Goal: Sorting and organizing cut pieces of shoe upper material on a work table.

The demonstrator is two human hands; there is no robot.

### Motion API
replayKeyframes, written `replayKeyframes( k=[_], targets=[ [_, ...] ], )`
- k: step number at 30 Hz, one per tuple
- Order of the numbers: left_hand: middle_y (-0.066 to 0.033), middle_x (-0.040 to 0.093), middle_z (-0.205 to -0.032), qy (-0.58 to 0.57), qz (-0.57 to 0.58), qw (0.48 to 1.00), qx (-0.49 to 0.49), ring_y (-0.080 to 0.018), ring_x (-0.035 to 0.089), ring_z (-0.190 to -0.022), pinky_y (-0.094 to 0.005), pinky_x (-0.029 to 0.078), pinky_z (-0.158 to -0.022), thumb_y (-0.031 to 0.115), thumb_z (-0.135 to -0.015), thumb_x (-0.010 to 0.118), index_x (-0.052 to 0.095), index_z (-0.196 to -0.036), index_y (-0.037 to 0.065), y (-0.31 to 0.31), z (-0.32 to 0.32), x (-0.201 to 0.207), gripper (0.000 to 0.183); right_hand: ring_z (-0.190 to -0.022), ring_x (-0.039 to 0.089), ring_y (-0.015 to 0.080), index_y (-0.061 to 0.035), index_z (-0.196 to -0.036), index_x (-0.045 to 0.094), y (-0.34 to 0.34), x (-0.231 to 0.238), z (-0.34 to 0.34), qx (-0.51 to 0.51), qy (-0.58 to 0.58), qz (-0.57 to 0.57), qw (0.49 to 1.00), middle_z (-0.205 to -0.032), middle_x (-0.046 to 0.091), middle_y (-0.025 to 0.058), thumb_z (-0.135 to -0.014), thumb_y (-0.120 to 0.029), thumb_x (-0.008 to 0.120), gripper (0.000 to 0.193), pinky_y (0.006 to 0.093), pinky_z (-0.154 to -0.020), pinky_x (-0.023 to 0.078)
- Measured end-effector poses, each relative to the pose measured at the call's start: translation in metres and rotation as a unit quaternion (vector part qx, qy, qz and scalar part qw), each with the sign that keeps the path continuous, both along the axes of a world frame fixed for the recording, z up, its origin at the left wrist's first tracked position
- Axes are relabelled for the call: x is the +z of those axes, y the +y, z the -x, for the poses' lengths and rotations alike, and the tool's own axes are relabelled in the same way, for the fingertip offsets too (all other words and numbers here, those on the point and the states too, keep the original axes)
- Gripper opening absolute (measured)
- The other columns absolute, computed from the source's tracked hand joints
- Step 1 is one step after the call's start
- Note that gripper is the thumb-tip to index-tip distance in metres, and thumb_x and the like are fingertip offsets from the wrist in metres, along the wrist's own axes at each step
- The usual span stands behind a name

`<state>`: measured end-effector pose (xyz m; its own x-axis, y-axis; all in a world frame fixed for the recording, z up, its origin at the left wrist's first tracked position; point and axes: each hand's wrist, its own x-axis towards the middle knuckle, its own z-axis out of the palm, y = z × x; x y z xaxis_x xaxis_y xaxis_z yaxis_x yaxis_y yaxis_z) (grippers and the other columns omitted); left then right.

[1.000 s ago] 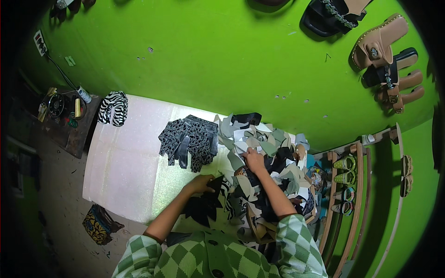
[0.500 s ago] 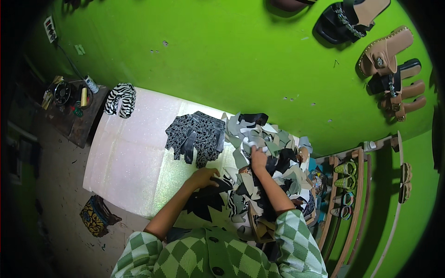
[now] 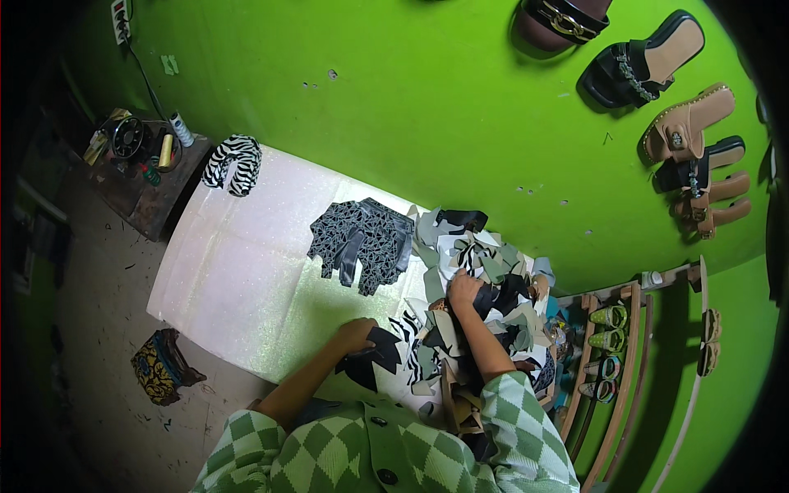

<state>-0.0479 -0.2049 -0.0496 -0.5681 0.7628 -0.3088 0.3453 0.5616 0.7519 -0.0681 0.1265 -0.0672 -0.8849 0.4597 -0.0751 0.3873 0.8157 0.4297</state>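
The right hand [image 3: 464, 289] has crept a little further up the heap of patterned offcuts [image 3: 477, 263], its grip now closed on a scrap. The left hand [image 3: 357, 335] stays flat, grip spread on a black piece [image 3: 370, 361] beside the pile.

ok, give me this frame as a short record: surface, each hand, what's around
surface: pale glittery sheet on a table against a green wall
left hand: flat on a black cut piece at the near edge
right hand: in a heap of patterned cut pieces; grip cannot be told
nearby: dark patterned pile; zebra-print piece at the far corner
wall: sandals hung up
side: small stand with spools
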Motion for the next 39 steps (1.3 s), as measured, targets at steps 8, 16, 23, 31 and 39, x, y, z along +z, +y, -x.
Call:
replayKeyframes(
  k=[8, 16, 23, 31, 39],
  targets=[
    [-0.0141, 0.058, -0.096, -0.012, -0.032, 0.999, 0.013, -0.0324, 0.055, -0.092, -0.0399, 0.044, -0.079, 0.025, -0.065, 0.071, 0.053, -0.102, 0.008, -0.013, -0.001, -0.003, 0.045, -0.082, 0.061, 0.0300, -0.0062, -0.099, 0.054, 0.027, 0.080, 0.000, -0.059, 0.117, 0.127, 0.983, -0.084, 0.064, 0.0146, -0.063, -0.028, 0.070, 0.045, 0.0445, -0.076, 0.043],
    [-0.0128, 0.053, -0.098, 0.109, -0.218, 0.967, 0.072, -0.0289, 0.052, -0.093, -0.0373, 0.042, -0.082, 0.028, -0.077, 0.064, 0.050, -0.109, 0.004, 0.054, 0.030, 0.013, 0.043, -0.085, 0.058, 0.0183, 0.0044, -0.103, 0.057, 0.071, 0.140, -0.028, -0.079, 0.307, 0.498, 0.807, -0.093, 0.062, 0.0128, -0.068, -0.020, 0.070, 0.044, 0.0287, -0.078, 0.045],
    [-0.0168, 0.053, -0.108, -0.078, -0.313, 0.939, 0.115, -0.0257, 0.052, -0.102, -0.0356, 0.043, -0.085, 0.028, -0.078, 0.066, 0.043, -0.115, 0.001, 0.133, 0.064, 0.094, 0.051, -0.072, 0.058, 0.0131, 0.0060, -0.099, 0.057, 0.022, 0.193, -0.029, -0.077, 0.348, 0.587, 0.727, -0.083, 0.063, 0.0071, -0.074, -0.021, 0.070, 0.039, 0.0257, -0.067, 0.046],
    [-0.0009, 0.054, -0.078, -0.196, -0.417, 0.873, 0.156, -0.0056, 0.051, -0.069, -0.0172, 0.042, -0.064, 0.006, -0.079, 0.064, 0.048, -0.100, 0.000, 0.160, 0.092, 0.117, 0.027, -0.065, 0.053, 0.0075, -0.0008, -0.083, 0.062, 0.022, 0.191, -0.021, -0.015, 0.250, 0.553, 0.794, -0.075, 0.062, 0.0017, -0.072, -0.021, 0.072, 0.025, 0.0213, -0.059, 0.040],
    [-0.0026, 0.054, -0.086, -0.149, -0.420, 0.845, 0.297, -0.0063, 0.051, -0.079, -0.0183, 0.042, -0.068, 0.004, -0.080, 0.061, 0.045, -0.102, 0.001, 0.052, 0.109, 0.050, 0.028, -0.097, 0.053, 0.0283, -0.0121, -0.097, 0.062, -0.005, 0.165, -0.028, 0.013, 0.208, 0.168, 0.963, -0.098, 0.058, 0.0136, -0.067, -0.035, 0.070, 0.039, 0.0447, -0.081, 0.036]
  ],
)
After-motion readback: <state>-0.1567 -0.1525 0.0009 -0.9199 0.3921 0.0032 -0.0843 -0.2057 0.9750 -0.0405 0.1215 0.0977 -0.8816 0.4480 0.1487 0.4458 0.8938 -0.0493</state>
